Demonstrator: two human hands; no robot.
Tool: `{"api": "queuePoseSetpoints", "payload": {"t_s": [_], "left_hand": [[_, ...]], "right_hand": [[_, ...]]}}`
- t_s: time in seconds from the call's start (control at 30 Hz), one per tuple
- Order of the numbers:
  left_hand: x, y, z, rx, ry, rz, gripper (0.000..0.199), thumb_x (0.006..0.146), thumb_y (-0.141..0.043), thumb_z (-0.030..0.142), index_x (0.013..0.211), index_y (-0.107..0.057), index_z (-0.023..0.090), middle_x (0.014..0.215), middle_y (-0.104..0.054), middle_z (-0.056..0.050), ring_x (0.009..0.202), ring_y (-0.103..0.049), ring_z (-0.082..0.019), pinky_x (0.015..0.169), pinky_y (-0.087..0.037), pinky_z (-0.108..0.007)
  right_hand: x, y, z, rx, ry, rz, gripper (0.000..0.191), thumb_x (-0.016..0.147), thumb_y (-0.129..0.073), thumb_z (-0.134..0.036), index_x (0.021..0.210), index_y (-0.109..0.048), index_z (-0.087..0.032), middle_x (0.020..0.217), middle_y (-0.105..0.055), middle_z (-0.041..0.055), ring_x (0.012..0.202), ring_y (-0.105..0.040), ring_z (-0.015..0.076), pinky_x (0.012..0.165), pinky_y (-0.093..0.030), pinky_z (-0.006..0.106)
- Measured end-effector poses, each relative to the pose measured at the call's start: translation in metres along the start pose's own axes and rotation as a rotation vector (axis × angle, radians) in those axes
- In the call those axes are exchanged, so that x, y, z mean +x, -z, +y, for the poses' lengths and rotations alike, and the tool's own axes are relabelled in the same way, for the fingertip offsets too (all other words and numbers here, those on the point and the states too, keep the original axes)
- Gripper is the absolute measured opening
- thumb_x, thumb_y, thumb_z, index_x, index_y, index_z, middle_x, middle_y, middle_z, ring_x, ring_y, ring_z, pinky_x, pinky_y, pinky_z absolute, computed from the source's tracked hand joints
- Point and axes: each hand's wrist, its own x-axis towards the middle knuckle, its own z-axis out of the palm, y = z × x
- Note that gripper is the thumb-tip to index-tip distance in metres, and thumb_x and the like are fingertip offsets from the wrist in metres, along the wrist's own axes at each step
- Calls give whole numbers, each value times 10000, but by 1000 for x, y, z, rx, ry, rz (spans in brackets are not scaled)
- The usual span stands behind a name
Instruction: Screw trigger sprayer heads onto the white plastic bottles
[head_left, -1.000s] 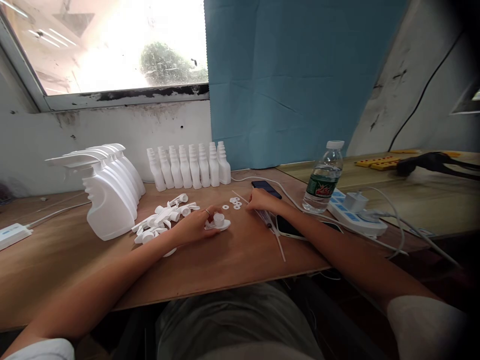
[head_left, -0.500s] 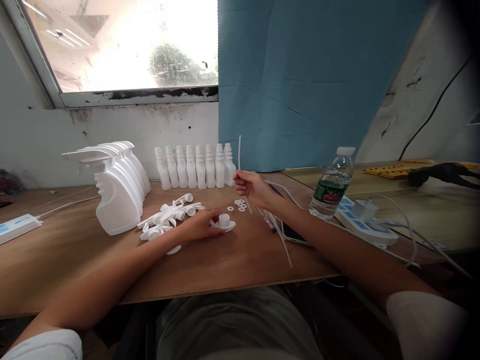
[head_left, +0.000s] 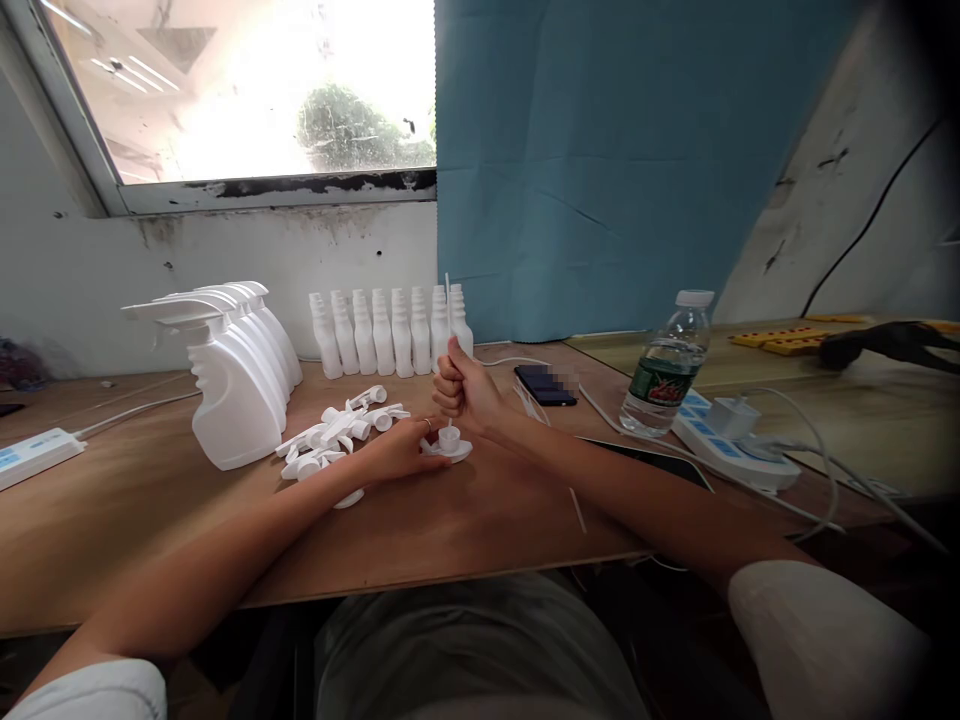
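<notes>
The right hand (head_left: pixel 469 395) just swung over, clamped round a thin white plastic tube (head_left: pixel 448 305), so that's now lined up above the white cupped plastic part (head_left: pixel 450 440) pinched in the left hand (head_left: pixel 396 450) beside it.

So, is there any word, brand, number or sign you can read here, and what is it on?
No text here can be read clearly enough to quote.
Water bottle: red and pale lettering on a green label, too blurred.
Dark phone: part of it is pixelated, nothing legible.
Right power strip and left power strip: blue markings, too small to make out.
</notes>
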Motion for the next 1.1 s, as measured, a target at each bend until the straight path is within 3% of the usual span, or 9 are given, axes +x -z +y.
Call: {"api": "queuePoseSetpoints", "payload": {"t_s": [0.23,0.47,0.7,0.9,1.1], "left_hand": [[-2,0,1,-34,-32,12,472,814,-697,349,1241,-582,185,984,-625,-48,822,-579,-188,749,-450,-295],[1,-4,-4,-30,-8,32,320,774,-720,428,893,-596,158,935,-614,-63,774,-564,-195,700,-454,-313],[1,-4,-4,-10,-18,30,309,784,-709,422,921,-604,165,947,-616,-57,775,-572,-193,686,-452,-306],[1,-5,-5,22,25,34,291,766,-722,417,833,-589,166,877,-618,-35,738,-580,-182,671,-449,-293],[3,-7,-8,24,64,41,321,740,-744,445,840,-604,174,864,-629,-34,734,-599,-182,666,-469,-284]], "right_hand": [[1,1,7,-19,5,-34,638,845,-545,-678,589,-201,-206,475,-135,-99,397,-72,47,373,-51,191],[-8,-10,7,-53,9,-91,634,833,-568,-672,570,-230,-205,465,-146,-100,387,-92,45,375,-66,196],[-5,-5,10,-79,17,-74,625,829,-570,-676,586,-235,-208,478,-153,-101,391,-98,43,383,-67,194],[-1,6,23,-126,45,6,621,778,-630,-676,603,-253,-215,468,-173,-110,370,-94,32,356,-67,186],[-2,4,26,-121,31,42,628,776,-620,-684,610,-232,-220,453,-166,-116,358,-85,28,338,-68,173]]}}
